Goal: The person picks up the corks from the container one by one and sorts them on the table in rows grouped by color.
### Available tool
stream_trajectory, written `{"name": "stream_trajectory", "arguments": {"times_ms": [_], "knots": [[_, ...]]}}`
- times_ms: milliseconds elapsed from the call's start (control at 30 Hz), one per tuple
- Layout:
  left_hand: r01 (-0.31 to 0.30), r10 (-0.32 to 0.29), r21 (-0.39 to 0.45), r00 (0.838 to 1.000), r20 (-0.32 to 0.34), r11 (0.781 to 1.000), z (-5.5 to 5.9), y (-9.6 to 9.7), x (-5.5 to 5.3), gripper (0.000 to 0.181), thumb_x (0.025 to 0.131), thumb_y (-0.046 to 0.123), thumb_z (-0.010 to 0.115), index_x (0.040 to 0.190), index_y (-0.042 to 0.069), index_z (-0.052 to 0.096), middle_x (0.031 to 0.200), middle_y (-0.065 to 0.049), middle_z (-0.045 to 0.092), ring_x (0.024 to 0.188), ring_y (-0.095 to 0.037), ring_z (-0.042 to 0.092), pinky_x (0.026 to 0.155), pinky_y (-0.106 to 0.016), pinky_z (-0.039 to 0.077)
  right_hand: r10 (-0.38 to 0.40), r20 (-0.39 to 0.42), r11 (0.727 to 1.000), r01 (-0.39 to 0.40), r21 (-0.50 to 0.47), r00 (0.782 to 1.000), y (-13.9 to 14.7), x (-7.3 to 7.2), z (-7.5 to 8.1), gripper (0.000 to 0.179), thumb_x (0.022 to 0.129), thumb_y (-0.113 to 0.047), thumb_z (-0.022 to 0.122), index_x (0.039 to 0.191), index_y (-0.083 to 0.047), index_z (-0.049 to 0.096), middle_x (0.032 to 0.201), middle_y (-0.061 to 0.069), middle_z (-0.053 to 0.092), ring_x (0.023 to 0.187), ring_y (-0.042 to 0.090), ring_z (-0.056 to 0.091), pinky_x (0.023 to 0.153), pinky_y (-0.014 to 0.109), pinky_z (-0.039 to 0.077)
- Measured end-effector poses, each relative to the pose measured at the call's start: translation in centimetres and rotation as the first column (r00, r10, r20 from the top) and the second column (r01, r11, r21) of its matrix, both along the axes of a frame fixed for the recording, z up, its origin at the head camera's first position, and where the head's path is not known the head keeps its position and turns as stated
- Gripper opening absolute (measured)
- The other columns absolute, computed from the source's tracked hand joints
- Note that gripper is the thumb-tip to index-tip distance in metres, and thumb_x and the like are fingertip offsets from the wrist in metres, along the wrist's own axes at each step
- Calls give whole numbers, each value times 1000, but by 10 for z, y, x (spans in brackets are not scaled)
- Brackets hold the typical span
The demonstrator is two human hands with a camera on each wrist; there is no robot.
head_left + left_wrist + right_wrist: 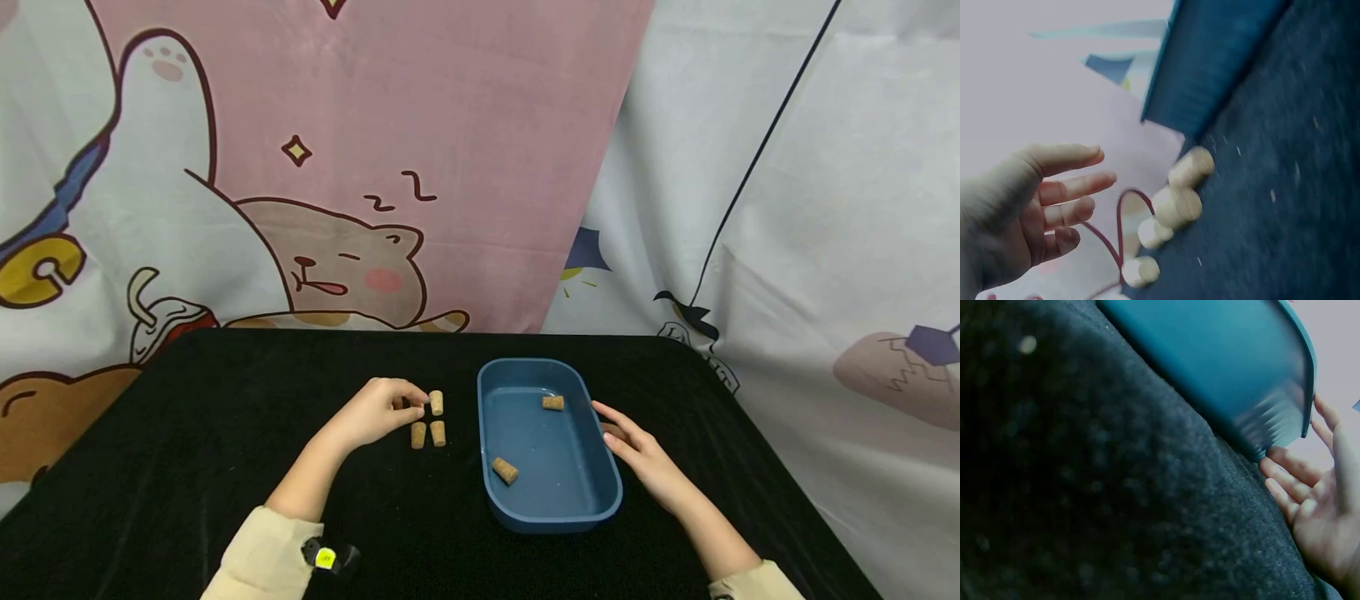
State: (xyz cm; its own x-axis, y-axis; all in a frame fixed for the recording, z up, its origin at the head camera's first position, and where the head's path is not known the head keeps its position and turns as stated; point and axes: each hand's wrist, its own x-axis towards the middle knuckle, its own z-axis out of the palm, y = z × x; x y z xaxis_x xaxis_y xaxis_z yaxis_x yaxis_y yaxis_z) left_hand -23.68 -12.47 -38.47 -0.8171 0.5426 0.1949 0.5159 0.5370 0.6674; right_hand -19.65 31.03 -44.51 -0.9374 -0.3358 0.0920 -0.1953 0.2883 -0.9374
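Several corks stand close together on the black table; three show plainly in the head view, a far one [437, 403], a near left one [418, 435] and a near right one [438, 433]. My left hand [378, 412] hovers beside this group, its fingertips partly covering another cork. In the left wrist view its fingers are loosely bent and hold nothing, apart from the blurred corks [1176, 206]. To their right is a blue rectangular tub [543, 450] with two corks lying inside, one toward the back [552, 403], one at the front left [505, 471]. My right hand [645, 462] touches the tub's right side with extended fingers.
A black cloth [225, 467] covers the table. Behind it hangs a curtain [510, 167] with cartoon animals, meeting the table's back edge. White cloth [825, 208] hangs along the right side. A dark wrist strap [330, 557] is on my left sleeve.
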Motion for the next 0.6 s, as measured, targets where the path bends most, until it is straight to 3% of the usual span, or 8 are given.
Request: {"name": "stream_trajectory", "arguments": {"times_ms": [133,333,467,600], "knots": [[34,-33,38,999,-27,999,14,13,9,16,91,13,65,107,10,70,95,4,64,77,-16,57,61,-29,49,3,-7,1000,-3,9,1000,0,-1,0,50,104,-20,40,151,-11,26,140,30,39,118,39,51,89,47,48],[161,-157,88,986,-49,983,29,33,17,18,90,16,67,108,13,70,98,4,65,84,-12,58,74,-32,49,-1,-4,1000,1,7,1000,0,0,1,50,103,-19,41,151,-12,27,140,29,40,118,35,53,89,45,48],[279,-276,76,960,-43,957,37,49,15,20,89,14,69,109,12,70,102,2,66,92,-17,59,81,-37,49,23,-26,1000,-22,8,999,1,0,0,50,104,-19,40,151,-12,26,139,31,40,116,30,54,88,44,49],[398,-398,-8,917,-21,918,44,67,9,25,88,15,70,113,12,68,107,3,65,98,-14,58,86,-32,47,32,-38,999,-32,4,999,2,-1,-1,50,104,-18,40,151,-11,26,138,32,41,115,28,56,87,43,49]]}}
